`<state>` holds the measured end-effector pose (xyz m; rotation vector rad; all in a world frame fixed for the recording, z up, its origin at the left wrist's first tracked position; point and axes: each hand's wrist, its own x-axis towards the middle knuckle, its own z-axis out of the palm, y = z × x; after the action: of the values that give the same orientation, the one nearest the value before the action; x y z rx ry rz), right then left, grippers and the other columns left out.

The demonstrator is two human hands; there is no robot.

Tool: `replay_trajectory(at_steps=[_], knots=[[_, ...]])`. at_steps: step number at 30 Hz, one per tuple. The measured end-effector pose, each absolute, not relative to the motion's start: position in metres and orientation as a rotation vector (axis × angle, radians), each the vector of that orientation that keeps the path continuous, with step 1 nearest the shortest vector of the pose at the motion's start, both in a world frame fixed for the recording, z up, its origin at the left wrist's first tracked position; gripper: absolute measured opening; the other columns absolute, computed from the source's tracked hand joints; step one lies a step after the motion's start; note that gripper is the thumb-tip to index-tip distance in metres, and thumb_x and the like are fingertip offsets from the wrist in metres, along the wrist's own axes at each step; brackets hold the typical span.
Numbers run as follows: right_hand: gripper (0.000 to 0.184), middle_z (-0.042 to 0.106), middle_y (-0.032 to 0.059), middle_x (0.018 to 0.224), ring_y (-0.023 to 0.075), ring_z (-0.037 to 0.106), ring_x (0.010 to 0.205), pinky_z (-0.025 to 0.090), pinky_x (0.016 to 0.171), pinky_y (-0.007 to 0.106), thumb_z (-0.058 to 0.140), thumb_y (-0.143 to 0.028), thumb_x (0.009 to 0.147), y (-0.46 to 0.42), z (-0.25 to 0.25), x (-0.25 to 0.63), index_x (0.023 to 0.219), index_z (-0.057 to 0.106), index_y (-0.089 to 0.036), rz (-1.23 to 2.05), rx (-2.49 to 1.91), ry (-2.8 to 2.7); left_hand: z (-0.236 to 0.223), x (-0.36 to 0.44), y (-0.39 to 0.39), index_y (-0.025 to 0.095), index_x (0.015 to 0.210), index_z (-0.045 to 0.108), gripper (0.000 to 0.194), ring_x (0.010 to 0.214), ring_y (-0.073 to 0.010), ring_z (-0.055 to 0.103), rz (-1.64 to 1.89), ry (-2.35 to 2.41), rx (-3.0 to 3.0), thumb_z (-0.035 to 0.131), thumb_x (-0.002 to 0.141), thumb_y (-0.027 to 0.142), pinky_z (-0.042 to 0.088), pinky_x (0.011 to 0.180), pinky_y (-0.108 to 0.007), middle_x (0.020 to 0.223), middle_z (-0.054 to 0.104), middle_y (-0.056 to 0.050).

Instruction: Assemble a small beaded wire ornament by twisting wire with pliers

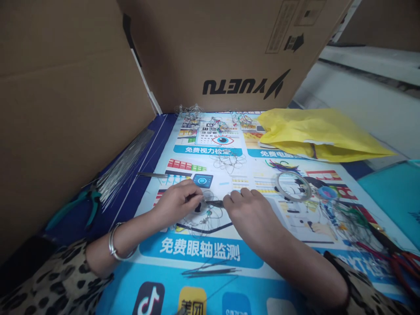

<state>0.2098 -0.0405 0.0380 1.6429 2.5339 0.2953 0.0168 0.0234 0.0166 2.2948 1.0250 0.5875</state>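
Observation:
My right hand (pixel 251 212) is closed around a pair of dark tweezers (pixel 215 203), whose tip points left. The tip meets the fingertips of my left hand (pixel 180 199), which pinch a thin wire ornament (pixel 207 214). This ornament has looped wire and small beads, one of them teal, and hangs just above or on the printed sheet; I cannot tell which. My fingers hide the exact spot where tip and wire meet. Beyond my hands lies another bundle of looped wire (pixel 229 161). A slim metal tool (pixel 152 175) rests left of my left hand.
Straight wires (pixel 126 166) and teal-handled pliers (pixel 77 210) lie at left. Short dark wires (pixel 211 272) lie in front. To the right are a tape roll (pixel 293 174), tangled wire, red-handled cutters (pixel 402 262) and a yellow bag (pixel 315 127). Cardboard (pixel 210 48) walls the back.

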Motion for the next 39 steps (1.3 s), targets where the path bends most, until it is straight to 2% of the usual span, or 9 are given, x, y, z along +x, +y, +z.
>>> replay_trajectory(at_steps=[11,18,23,28,33,39], knots=[[0.011,0.061,0.0054,0.071,0.0212,0.052,0.067,0.024,0.056,0.031,0.056,-0.006,0.073,-0.039,0.034,0.214,0.075,0.059,-0.016,0.377,1.609,2.626,0.017,0.012,0.027,0.017,0.076,0.061,0.016,0.074,-0.0126,0.053,0.475,0.837,2.354,0.049,0.086,0.019,0.040,0.067,-0.024,0.073,0.058,-0.001],[0.009,0.061,0.0041,0.071,0.0199,0.051,0.068,0.022,0.057,0.031,0.057,-0.011,0.076,-0.036,0.032,0.219,0.073,0.059,-0.018,0.294,1.612,2.647,0.026,0.005,0.031,0.017,0.076,0.059,0.017,0.075,-0.0115,0.052,0.247,0.697,2.384,0.047,0.088,0.019,0.039,0.068,-0.022,0.075,0.055,0.001],[0.009,0.061,0.0039,0.072,0.0197,0.050,0.068,0.022,0.059,0.032,0.057,-0.015,0.079,-0.035,0.033,0.226,0.073,0.061,-0.020,0.265,1.632,2.630,0.027,0.004,0.031,0.017,0.078,0.059,0.017,0.076,-0.0123,0.051,0.211,0.715,2.410,0.046,0.089,0.020,0.038,0.068,-0.023,0.078,0.054,0.000],[0.010,0.059,0.0056,0.073,0.0216,0.048,0.071,0.023,0.061,0.033,0.056,-0.008,0.075,-0.031,0.038,0.229,0.073,0.060,-0.017,0.457,1.545,2.645,0.028,0.004,0.031,0.016,0.076,0.058,0.017,0.075,-0.0117,0.051,0.185,0.703,2.436,0.046,0.089,0.019,0.037,0.068,-0.022,0.078,0.053,0.000],[0.010,0.058,0.0076,0.076,0.0216,0.045,0.074,0.025,0.065,0.034,0.052,-0.009,0.080,-0.027,0.042,0.229,0.077,0.060,-0.015,0.661,1.341,2.738,0.028,0.005,0.031,0.016,0.073,0.057,0.020,0.073,-0.0117,0.050,0.204,0.673,2.455,0.046,0.089,0.019,0.037,0.067,-0.022,0.076,0.052,0.000],[0.010,0.056,0.0056,0.071,0.0206,0.043,0.072,0.024,0.064,0.034,0.052,-0.009,0.080,-0.025,0.040,0.228,0.076,0.058,-0.016,0.741,1.297,2.779,0.028,0.007,0.030,0.017,0.076,0.059,0.019,0.076,-0.0127,0.051,0.189,0.661,2.479,0.045,0.089,0.021,0.037,0.067,-0.022,0.077,0.053,0.000]])
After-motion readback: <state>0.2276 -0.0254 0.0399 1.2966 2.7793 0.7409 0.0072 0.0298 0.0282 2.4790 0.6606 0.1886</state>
